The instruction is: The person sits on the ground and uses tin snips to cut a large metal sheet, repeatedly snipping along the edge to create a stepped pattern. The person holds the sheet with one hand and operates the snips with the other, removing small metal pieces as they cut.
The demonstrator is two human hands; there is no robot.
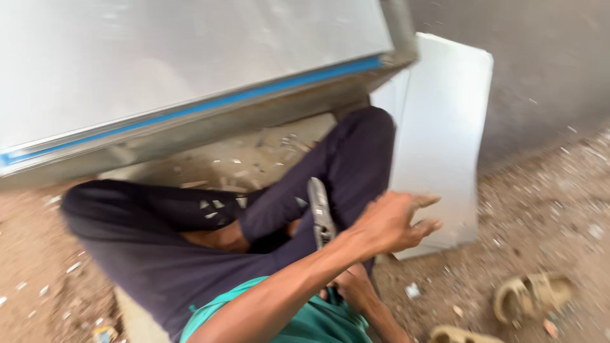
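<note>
Green shirt hem (298, 321) sits nearest as I'm cross-legged on the dirt floor (559, 209). Left hand (391, 222) stretches out, fingers loose, grasping nothing, toward one white sheet (445, 146) leaning on the wall to stay upright. Right hand (352, 286) is low in my lap; I can't tell its grip. One grey metal tool (321, 213) rests across my leg. Two tan sandals (530, 295) lie beside me.
</note>
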